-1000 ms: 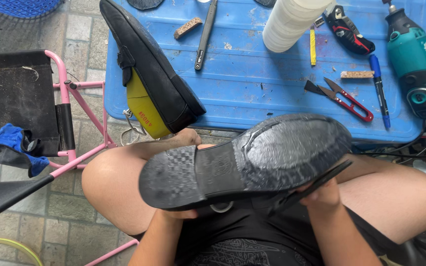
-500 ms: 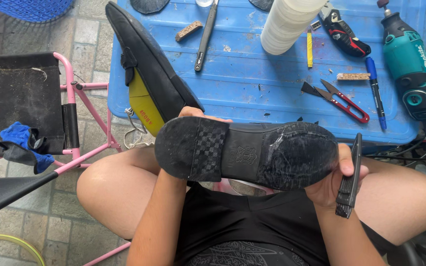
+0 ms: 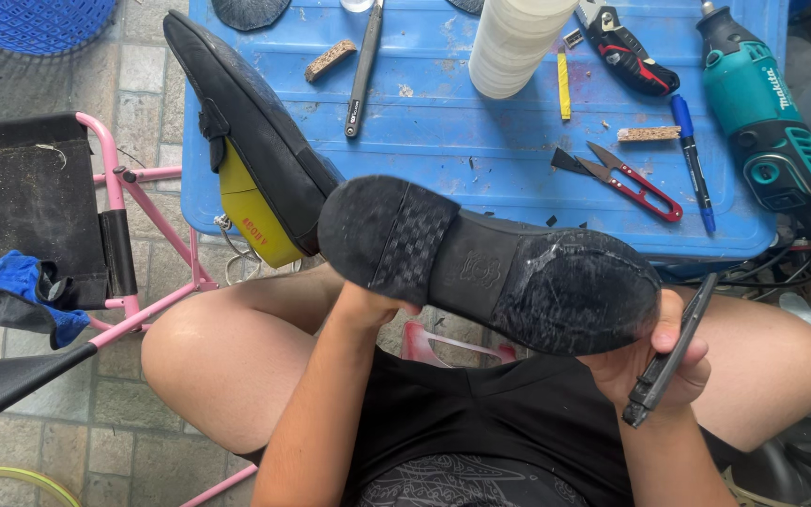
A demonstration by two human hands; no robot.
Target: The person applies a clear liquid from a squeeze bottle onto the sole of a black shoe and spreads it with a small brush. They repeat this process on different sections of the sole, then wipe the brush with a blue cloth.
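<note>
A black shoe (image 3: 490, 268) is held sole-up above the lap, just in front of the near edge of a blue tabletop (image 3: 443, 122). The heel end is gripped from beneath by the left hand (image 3: 368, 305), closed around it, so that the sole faces the eye. The toe end is steadied by the right hand (image 3: 654, 361), whose fingers are also curled round a dark knife (image 3: 673, 347); the tool is kept pointing away from the sole, seemingly parked while the worn, scuffed forepart is inspected. The second shoe (image 3: 246, 141), black with a yellow lining, is leant over the left edge of the tabletop, within reach. Along the far edge lie a metal tool (image 3: 363, 70) and a white roll (image 3: 513, 42). Toward the right edge are set red snips (image 3: 631, 183), a blue pen (image 3: 692, 155) and a teal rotary tool (image 3: 762, 122), presumably kept beside the working hand. A pink-framed stool (image 3: 39, 216) carrying a blue rag (image 3: 25, 282) stands to the left of the tabletop.
</note>
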